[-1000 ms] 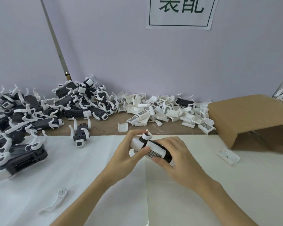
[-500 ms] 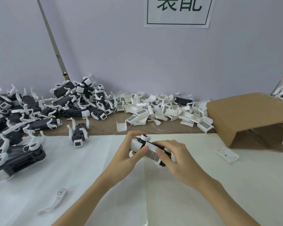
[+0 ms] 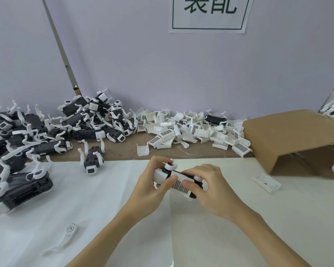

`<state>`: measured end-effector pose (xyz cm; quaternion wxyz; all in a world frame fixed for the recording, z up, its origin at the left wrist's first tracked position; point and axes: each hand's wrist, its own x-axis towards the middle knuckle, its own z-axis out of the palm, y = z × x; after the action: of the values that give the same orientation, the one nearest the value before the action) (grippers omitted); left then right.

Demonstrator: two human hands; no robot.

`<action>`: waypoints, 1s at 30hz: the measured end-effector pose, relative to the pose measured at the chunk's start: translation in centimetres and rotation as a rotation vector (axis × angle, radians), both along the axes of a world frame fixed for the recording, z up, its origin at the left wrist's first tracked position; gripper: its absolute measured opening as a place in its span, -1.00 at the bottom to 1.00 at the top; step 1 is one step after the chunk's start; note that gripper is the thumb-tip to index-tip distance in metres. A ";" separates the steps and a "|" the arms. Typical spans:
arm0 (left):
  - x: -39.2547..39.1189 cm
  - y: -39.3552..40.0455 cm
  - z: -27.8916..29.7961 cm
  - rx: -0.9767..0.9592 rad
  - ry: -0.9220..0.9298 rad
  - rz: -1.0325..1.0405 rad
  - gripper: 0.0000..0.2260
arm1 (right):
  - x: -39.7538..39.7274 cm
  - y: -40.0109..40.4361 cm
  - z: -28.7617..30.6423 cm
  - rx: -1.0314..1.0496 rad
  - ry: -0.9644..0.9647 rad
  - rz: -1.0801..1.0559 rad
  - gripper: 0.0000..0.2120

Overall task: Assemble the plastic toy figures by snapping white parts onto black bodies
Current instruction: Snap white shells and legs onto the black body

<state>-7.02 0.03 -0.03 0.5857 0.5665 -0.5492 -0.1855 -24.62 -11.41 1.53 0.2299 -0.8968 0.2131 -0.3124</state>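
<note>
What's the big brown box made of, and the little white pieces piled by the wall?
The brown box looks like plain cardboard: matte tan, with folded flaps. The white pieces look like smooth moulded plastic, slightly glossy, with thin crisp edges.

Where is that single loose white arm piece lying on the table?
In the head view, the loose white arm piece lies alone on the white table sheet at lower left, left of the person's left forearm and nearer the camera than the finished figures.

Paper sign [image 3: 208,15] on wall reads approx. "装配", top cut off.
</note>
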 end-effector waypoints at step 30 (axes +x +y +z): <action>-0.4 0.9 0.9 -0.229 -0.579 0.424 -0.71 | 1.7 3.2 0.4 -0.175 -0.061 0.071 -0.65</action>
<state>-7.45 0.95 0.90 0.4910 0.6276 -0.5797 0.1701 -22.96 -8.18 1.93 0.1682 -0.9105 0.1459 -0.3485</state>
